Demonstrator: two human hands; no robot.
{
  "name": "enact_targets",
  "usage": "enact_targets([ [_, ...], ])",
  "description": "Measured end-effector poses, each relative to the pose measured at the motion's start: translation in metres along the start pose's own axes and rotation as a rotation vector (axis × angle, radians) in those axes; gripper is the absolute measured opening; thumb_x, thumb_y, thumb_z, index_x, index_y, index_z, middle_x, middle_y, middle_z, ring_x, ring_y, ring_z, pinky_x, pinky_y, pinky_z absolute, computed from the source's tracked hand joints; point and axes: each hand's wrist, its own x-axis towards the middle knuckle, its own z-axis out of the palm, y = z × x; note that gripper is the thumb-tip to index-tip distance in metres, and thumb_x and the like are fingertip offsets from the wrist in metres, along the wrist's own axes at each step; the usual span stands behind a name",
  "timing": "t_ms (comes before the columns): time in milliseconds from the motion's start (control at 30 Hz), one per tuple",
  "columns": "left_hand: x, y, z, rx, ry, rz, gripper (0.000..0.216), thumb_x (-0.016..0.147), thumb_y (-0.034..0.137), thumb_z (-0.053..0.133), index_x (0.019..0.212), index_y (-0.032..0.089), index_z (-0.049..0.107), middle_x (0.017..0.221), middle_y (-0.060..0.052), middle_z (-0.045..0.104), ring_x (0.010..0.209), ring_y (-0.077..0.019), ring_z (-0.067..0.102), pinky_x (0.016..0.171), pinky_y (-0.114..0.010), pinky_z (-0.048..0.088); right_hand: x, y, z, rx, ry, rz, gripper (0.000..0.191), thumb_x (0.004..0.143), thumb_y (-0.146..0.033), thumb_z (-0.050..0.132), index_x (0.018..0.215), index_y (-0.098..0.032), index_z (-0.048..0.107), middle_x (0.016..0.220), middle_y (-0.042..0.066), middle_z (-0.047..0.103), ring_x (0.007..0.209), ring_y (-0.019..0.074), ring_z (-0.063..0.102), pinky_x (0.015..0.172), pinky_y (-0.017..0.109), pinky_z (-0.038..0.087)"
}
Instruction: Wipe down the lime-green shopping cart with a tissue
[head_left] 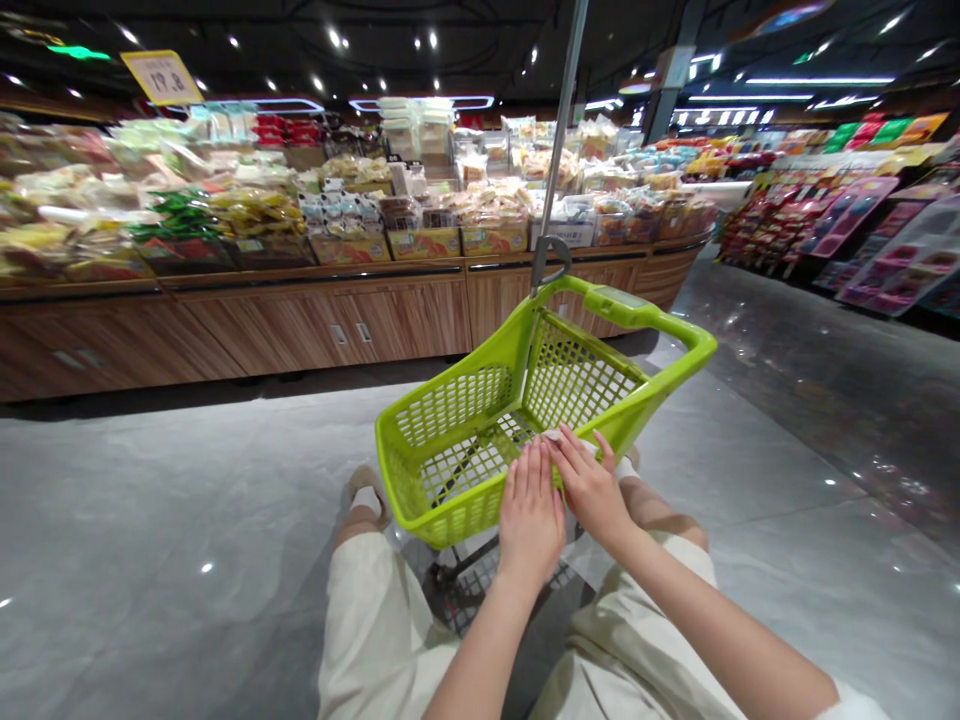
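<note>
A lime-green shopping cart (465,502) with a perforated basket stands in front of my knees, its inside bare. My left hand (531,512) lies over the near rim with its fingers stretched out flat and side by side. Close beside it, my right hand (591,487) rests on the same rim, fingers forward and thumb apart. A bit of white tissue (553,435) shows under the right fingers; most of it is hidden. The cart's green handle (645,315) is at the far right end.
A grey pole (559,130) rises from the cart's far side. Behind runs a wooden display counter (315,325) heaped with packaged foods, with a price sign (161,78) above. More shelves (795,215) stand at right. The glossy floor (187,500) lies around my legs.
</note>
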Motion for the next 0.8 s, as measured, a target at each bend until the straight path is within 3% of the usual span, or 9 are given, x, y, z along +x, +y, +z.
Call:
enact_targets([
  [100,-0.001,-0.005,-0.001,0.003,-0.008,0.012,0.063,0.097,0.024,0.034,0.154,0.01,0.011,0.16,-0.009,0.024,0.148,-0.0209,0.02,0.12,-0.041,0.027,0.003,0.028,-0.012,-0.046,-0.01,-0.042,0.052,0.087,-0.006,0.044,0.133,-0.027,0.055,0.126,0.005,0.067,0.128,0.0217,0.053,0.117,0.051,0.004],
  [233,-0.002,-0.007,-0.002,0.011,-0.021,0.02,0.061,0.097,0.026,0.033,0.153,0.009,0.015,0.161,-0.009,0.022,0.148,-0.021,0.02,0.12,-0.04,0.027,0.011,0.095,-0.032,-0.165,0.143,0.176,0.049,0.086,-0.007,0.045,0.128,-0.028,0.06,0.116,0.006,0.071,0.128,0.0255,0.054,0.114,0.057,0.001],
  [300,-0.001,-0.004,-0.002,0.014,-0.018,0.01,0.061,0.097,0.026,0.033,0.153,0.009,0.016,0.161,-0.009,0.022,0.148,-0.0216,0.02,0.121,-0.041,0.026,0.011,0.093,-0.029,-0.172,0.194,0.279,0.048,0.085,-0.007,0.044,0.128,-0.025,0.06,0.121,0.009,0.069,0.129,0.0274,0.052,0.113,0.059,0.003],
  [367,-0.001,-0.001,-0.002,0.019,-0.015,-0.001,0.061,0.097,0.025,0.034,0.153,0.008,0.017,0.161,-0.01,0.021,0.148,-0.0222,0.019,0.121,-0.041,0.026,0.009,0.063,-0.017,-0.127,0.174,0.289,0.051,0.084,-0.006,0.042,0.129,-0.023,0.058,0.127,0.01,0.066,0.13,0.0264,0.052,0.115,0.057,0.004],
  [467,-0.001,-0.001,-0.001,0.024,-0.009,0.0,0.062,0.096,0.024,0.035,0.153,0.008,0.017,0.161,-0.011,0.023,0.148,-0.0227,0.019,0.121,-0.042,0.026,0.003,0.008,-0.001,-0.014,0.045,0.112,0.054,0.084,-0.004,0.04,0.131,-0.023,0.056,0.131,0.009,0.064,0.129,0.0222,0.052,0.118,0.05,0.005],
  [533,-0.001,-0.004,0.0,0.026,-0.004,0.009,0.062,0.096,0.024,0.034,0.153,0.009,0.016,0.161,-0.01,0.024,0.148,-0.0221,0.02,0.121,-0.041,0.025,0.001,-0.002,0.0,0.019,-0.022,0.0,0.054,0.085,-0.004,0.041,0.133,-0.024,0.055,0.132,0.008,0.063,0.129,0.0211,0.052,0.118,0.049,0.005],
  [633,-0.003,-0.008,-0.001,0.03,-0.01,0.021,0.061,0.097,0.025,0.033,0.154,0.01,0.015,0.161,-0.009,0.023,0.148,-0.0206,0.02,0.121,-0.039,0.025,0.004,0.037,-0.016,-0.025,-0.037,-0.003,0.053,0.087,-0.004,0.043,0.132,-0.028,0.055,0.129,0.005,0.065,0.127,0.0205,0.054,0.117,0.052,0.002],
  [733,-0.003,-0.008,-0.002,0.037,-0.024,0.022,0.061,0.097,0.026,0.033,0.153,0.009,0.017,0.161,-0.009,0.022,0.148,-0.021,0.022,0.12,-0.04,0.026,0.009,0.086,-0.032,-0.123,0.103,0.186,0.047,0.088,-0.007,0.045,0.126,-0.028,0.06,0.122,0.005,0.069,0.126,0.024,0.055,0.114,0.057,-0.001],
  [800,-0.002,-0.005,-0.002,0.041,-0.021,0.017,0.061,0.097,0.027,0.034,0.153,0.009,0.018,0.161,-0.01,0.022,0.148,-0.0215,0.021,0.12,-0.04,0.026,0.01,0.088,-0.032,-0.157,0.156,0.313,0.048,0.086,-0.006,0.045,0.127,-0.026,0.059,0.125,0.007,0.067,0.128,0.0269,0.053,0.113,0.06,-0.003],
])
